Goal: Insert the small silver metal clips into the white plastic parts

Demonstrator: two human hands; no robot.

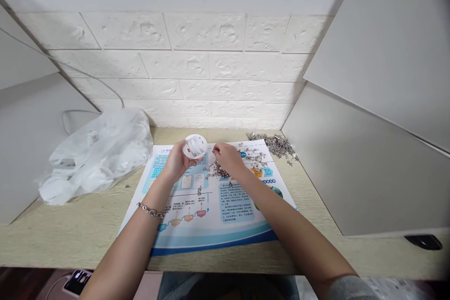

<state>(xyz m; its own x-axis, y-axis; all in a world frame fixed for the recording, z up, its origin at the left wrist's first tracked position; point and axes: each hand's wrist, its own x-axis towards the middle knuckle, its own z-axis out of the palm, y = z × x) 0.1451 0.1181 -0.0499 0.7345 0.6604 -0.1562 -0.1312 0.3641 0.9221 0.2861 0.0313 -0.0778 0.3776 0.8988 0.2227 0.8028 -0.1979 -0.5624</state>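
My left hand [177,163] grips a round white plastic housing [195,146] by its edge, with its slotted, recessed side turned toward me. Just to the right, my right hand [228,157] has thumb and fingertips pinched together, apart from the housing. Whatever sits in that pinch is too small to make out. Under and around the right hand lies a loose scatter of small shiny metal pieces [222,173]. Both hands are above a printed poster sheet [211,236] spread on the table.
A larger heap of small metal pieces [277,145] lies at the back right. On the left rests a clear plastic bag [101,154] of white round parts. White panels [379,159] flank the wooden table [70,239], with a brick-patterned wall [211,65] behind. A black object [423,242] sits far right.
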